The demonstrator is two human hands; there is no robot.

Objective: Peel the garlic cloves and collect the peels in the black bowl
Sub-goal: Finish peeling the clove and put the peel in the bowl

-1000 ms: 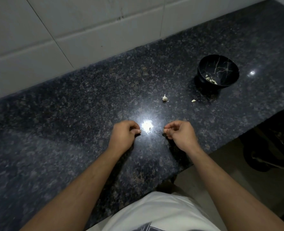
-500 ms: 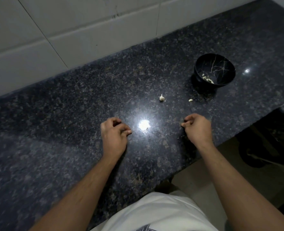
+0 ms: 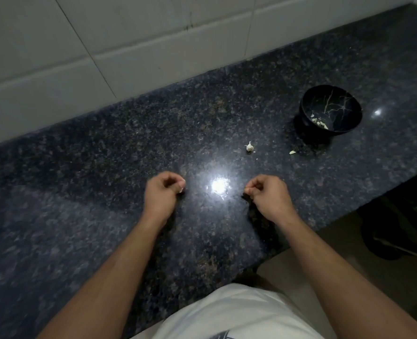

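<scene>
Black bowl [image 3: 330,111] — pale veining; speckled dark granite counter [image 3: 104,167]; white tiles [image 3: 129,45].

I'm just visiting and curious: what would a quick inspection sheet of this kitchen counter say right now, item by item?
Surface: dark speckled stone counter with a bright light glare between the hands.
Job's things: black bowl at far right, pale peels inside; a small garlic piece on the counter left of the bowl.
Clutter: one pale scrap on the counter beside the bowl's base.
Hands: left hand and right hand low over the counter, fingers curled; whether either holds anything cannot be told.
Cables: nothing seen.
Surroundings: white tiled wall behind; floor and dark objects past the counter's right edge.
</scene>
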